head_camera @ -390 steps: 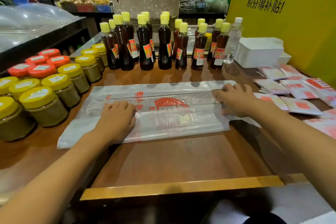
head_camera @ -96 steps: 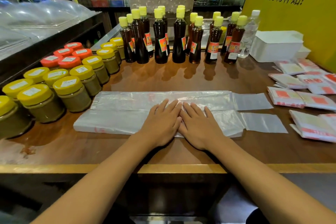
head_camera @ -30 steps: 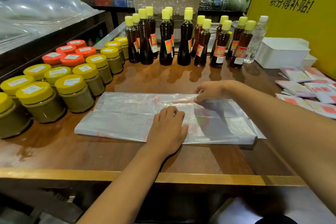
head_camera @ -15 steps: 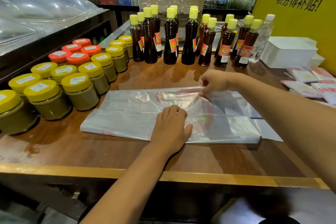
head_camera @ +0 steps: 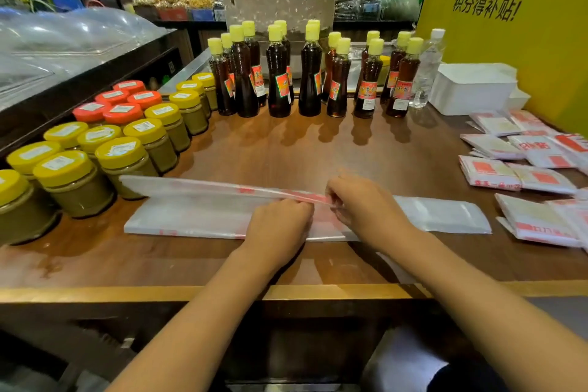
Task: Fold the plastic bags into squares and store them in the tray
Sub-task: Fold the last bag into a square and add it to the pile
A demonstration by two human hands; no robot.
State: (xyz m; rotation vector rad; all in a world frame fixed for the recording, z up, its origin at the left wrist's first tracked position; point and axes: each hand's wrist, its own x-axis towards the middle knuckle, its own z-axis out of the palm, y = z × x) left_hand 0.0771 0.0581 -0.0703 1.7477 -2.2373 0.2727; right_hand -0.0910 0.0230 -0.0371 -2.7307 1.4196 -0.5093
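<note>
— What do we have nearest us?
— Our left hand (head_camera: 277, 226) and right hand (head_camera: 366, 207), both pinching the raised far flap of the plastic bag (head_camera: 191, 216), which lies as a long strip on the tabletop (head_camera: 302, 153).
— And beyond?
— Folded squares (head_camera: 490, 173) lie at the right; the white tray (head_camera: 474, 89) sits behind them beside the bottles (head_camera: 310, 73).
</note>
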